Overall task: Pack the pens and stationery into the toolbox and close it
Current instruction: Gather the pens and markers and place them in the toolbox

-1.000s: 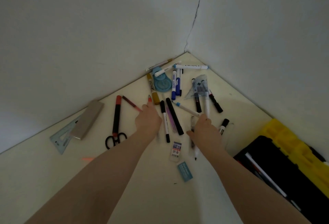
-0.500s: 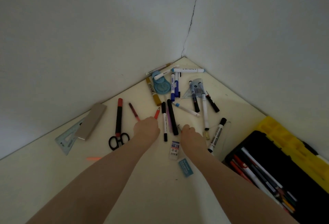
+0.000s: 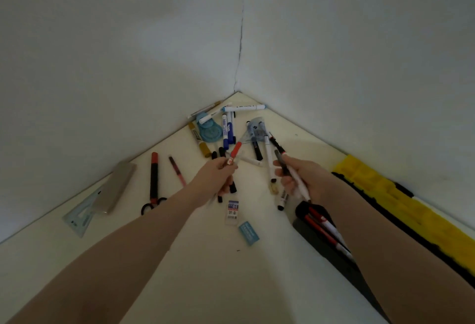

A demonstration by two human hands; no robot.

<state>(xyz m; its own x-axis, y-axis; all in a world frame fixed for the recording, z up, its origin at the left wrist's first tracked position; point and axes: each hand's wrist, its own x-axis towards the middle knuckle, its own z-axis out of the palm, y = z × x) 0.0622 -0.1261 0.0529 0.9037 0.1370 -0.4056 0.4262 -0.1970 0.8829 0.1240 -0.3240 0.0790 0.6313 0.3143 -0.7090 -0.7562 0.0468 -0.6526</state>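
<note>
1. Left hand [image 3: 218, 173], centre of frame, is raised off the surface [image 3: 195, 251] with its fingers curled round a red-capped pen [image 3: 234, 155]; half a second ago it was reaching down at the pile with that pen lying at its fingertips.
2. Right hand [image 3: 299, 178], right of centre, grips a small bundle of pens [image 3: 290, 172], one white-bodied and one dark; the exact count cannot be told. A moment earlier this hand was low over the pile.
3. Toolbox [image 3: 331, 241] lies open at lower right, largely hidden by the right forearm; red-and-white pens are visible inside. Its yellow lid [image 3: 385, 192] stands back against the right wall.
4. Remaining on the surface: a cluster of markers [image 3: 227, 130] with a blue round item at upper centre, near the corner; scissors [image 3: 151, 202], a red-topped marker [image 3: 154, 174], a grey block [image 3: 115, 187] and a clear set square [image 3: 77, 218] at left; a lead case [image 3: 232, 211] and a blue eraser [image 3: 248, 232] at lower centre.
5. Assessment: both pickups appear complete, so the next step is likely transfer to the toolbox. Packing is only partly done; closing remains outstanding.
6. Risk: a loosely bundled pen may slip during the carry.
</note>
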